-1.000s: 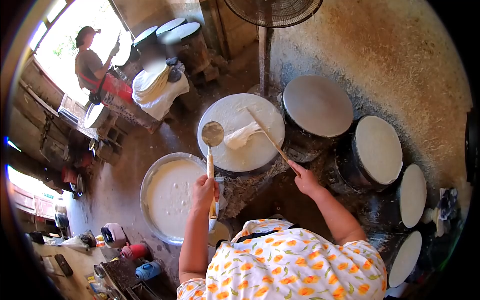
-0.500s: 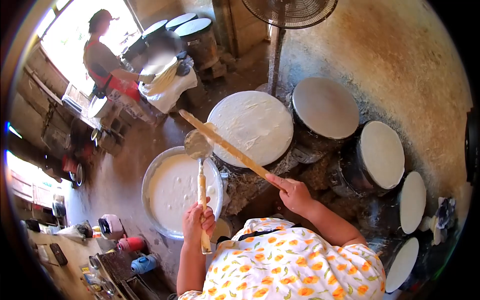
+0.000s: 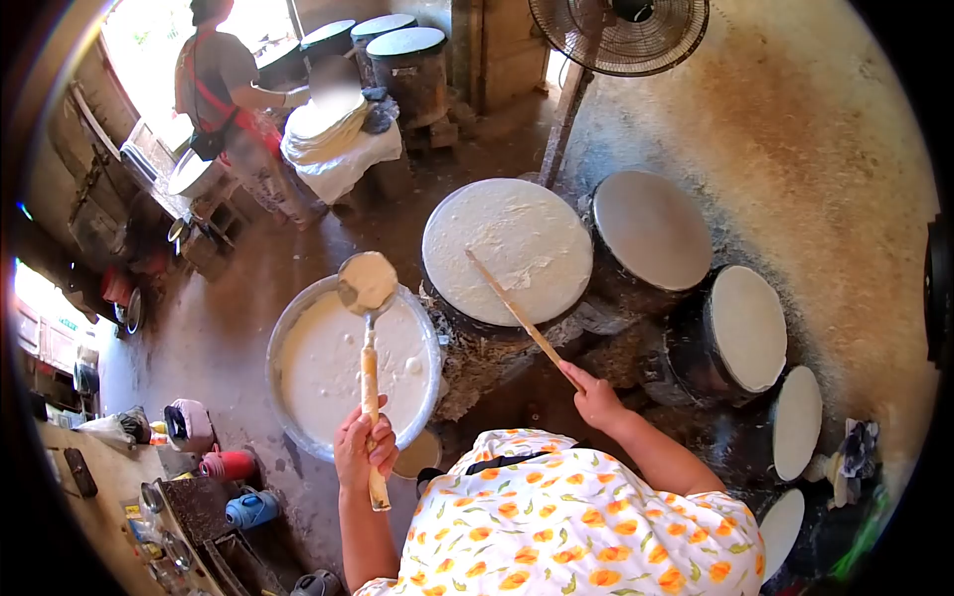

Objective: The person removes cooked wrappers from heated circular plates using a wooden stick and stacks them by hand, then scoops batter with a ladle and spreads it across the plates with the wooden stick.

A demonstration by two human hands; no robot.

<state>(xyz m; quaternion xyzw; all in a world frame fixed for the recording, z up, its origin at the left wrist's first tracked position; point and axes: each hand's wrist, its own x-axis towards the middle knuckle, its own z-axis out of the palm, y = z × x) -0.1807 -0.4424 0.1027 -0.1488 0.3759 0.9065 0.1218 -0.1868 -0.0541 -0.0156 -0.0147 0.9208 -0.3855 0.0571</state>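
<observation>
Wooden stick (image 3: 517, 311) | in right fingers (image 3: 576, 373) | tip (image 3: 470, 254) perhaps touching white layer (image 3: 532, 238)

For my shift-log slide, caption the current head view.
Left hand holds a wooden-handled metal ladle over a round pale basin of white batter; right hand, a long wooden stick.

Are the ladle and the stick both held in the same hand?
No, the left hand holds the ladle and the right hand holds the stick.
</observation>
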